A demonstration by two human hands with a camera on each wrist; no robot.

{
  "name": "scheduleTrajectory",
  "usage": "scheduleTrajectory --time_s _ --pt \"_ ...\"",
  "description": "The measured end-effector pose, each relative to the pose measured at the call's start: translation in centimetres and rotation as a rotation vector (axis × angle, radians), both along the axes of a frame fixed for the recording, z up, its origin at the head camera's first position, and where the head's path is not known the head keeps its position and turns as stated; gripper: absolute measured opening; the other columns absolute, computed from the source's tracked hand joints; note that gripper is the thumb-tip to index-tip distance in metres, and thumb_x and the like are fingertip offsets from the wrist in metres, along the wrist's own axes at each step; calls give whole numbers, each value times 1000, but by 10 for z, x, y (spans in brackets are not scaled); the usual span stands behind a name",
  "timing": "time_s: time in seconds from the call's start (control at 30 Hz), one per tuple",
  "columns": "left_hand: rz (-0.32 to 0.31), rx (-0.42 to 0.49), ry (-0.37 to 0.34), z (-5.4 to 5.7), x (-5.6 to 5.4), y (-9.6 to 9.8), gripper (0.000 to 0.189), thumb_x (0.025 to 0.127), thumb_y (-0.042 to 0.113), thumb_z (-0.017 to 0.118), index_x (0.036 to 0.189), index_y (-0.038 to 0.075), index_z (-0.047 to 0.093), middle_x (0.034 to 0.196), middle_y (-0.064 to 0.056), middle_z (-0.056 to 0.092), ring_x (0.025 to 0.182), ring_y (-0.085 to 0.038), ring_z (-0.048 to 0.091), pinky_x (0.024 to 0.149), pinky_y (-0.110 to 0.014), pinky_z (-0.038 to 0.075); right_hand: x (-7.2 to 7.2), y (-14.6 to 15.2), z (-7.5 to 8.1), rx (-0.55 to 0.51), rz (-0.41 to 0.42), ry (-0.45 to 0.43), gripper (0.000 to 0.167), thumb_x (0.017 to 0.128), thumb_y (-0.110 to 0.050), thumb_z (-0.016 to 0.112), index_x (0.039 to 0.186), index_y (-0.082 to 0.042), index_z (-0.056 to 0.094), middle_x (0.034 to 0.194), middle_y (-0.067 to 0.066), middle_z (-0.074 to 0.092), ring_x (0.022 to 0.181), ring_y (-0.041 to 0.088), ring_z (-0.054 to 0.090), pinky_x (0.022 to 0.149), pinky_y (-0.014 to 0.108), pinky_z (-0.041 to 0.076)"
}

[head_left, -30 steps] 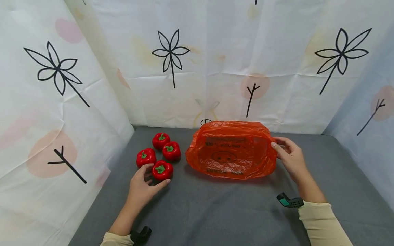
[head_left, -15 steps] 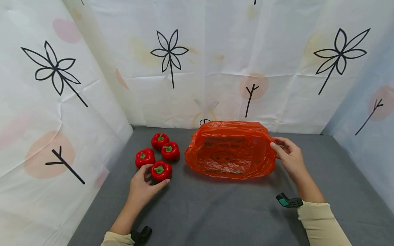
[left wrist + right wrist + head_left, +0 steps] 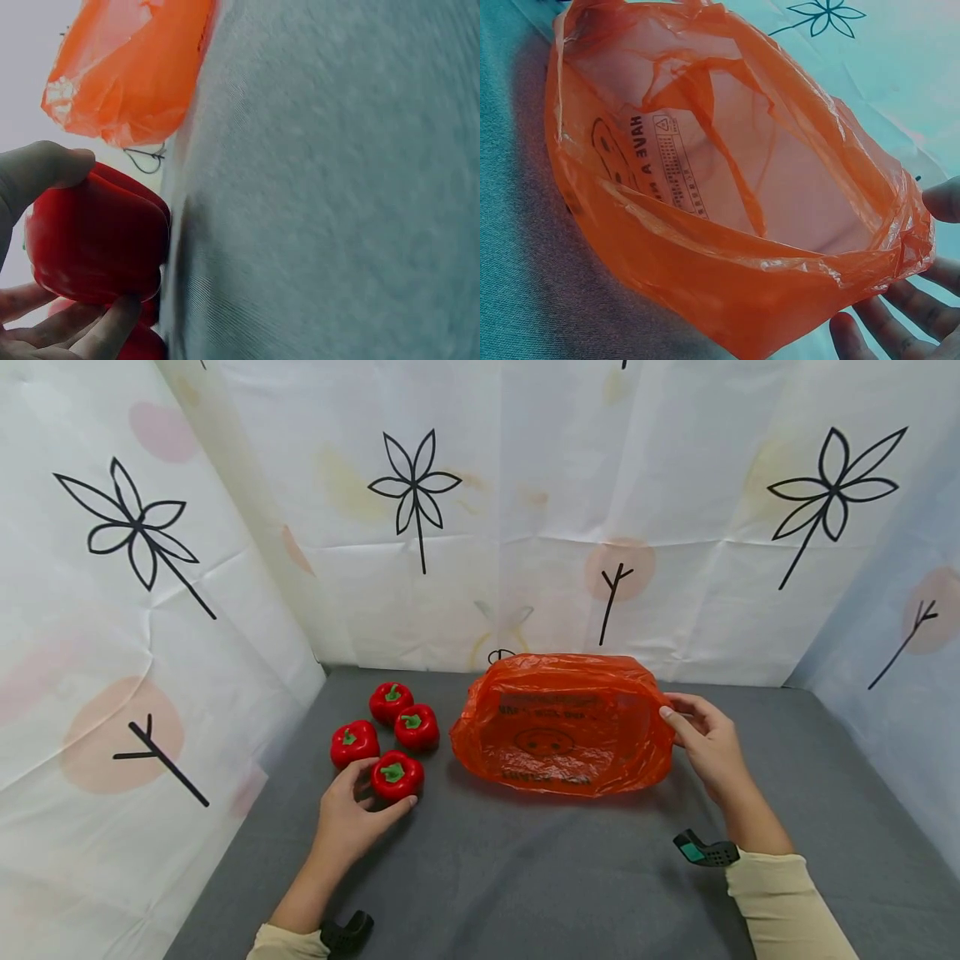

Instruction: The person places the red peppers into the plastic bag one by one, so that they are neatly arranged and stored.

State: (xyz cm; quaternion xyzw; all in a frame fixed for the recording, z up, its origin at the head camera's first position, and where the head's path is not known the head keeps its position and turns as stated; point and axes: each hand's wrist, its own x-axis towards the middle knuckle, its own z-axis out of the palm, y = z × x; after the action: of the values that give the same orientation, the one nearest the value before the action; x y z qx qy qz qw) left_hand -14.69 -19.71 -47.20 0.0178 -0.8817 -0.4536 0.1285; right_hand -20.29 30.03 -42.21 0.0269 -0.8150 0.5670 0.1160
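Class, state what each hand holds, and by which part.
Left hand: nearest red pepper, by its sides. Right hand: orange bag, by its rim's right end.

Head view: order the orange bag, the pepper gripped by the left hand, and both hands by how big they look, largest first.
1. Orange bag, clearly the largest.
2. Left hand and right hand: too alike to rank.
3. Pepper, smallest of the four.

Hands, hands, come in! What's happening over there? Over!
Left hand gripping nearest red pepper. Right hand holding orange bag, mouth open. Three other peppers nearby, none between gripped pepper and bag.
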Motion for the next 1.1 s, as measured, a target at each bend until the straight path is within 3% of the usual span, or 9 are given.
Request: scheduleTrajectory --time_s 0.3,0.67,0.87,1.1 --pt "-49 34 86 24 8 18 74 74 28 99 137 16 63 133 -3 68 117 -26 68 93 -51 64 1 0 2 -6 6 2 47 109 -33 61 146 -4 57 119 -24 62 103 -7 65 81 12 58" --pt "-159 111 112 53 12 50 75 74 29 100 139 21 62 137 2 68 117 -23 68 93 -43 64 1 1 1 -3 0 -2 47 109 -33 62 145 -5 58 118 -24 62 102 -7 65 81 12 58" --pt "-246 162 129 62 7 73 75 75 28 99 140 24 62 138 5 67 118 -19 68 94 -36 64 1 1 1 -2 2 3 47 109 -33 62 145 -4 57 118 -23 62 102 -6 65 81 12 58" --pt "-356 209 131 60 -9 105 70 76 29 98 137 24 63 134 7 67 119 -18 67 94 -34 63 2 0 1 -17 9 5 47 109 -32 62 145 -3 57 119 -23 62 102 -6 65 82 13 59"
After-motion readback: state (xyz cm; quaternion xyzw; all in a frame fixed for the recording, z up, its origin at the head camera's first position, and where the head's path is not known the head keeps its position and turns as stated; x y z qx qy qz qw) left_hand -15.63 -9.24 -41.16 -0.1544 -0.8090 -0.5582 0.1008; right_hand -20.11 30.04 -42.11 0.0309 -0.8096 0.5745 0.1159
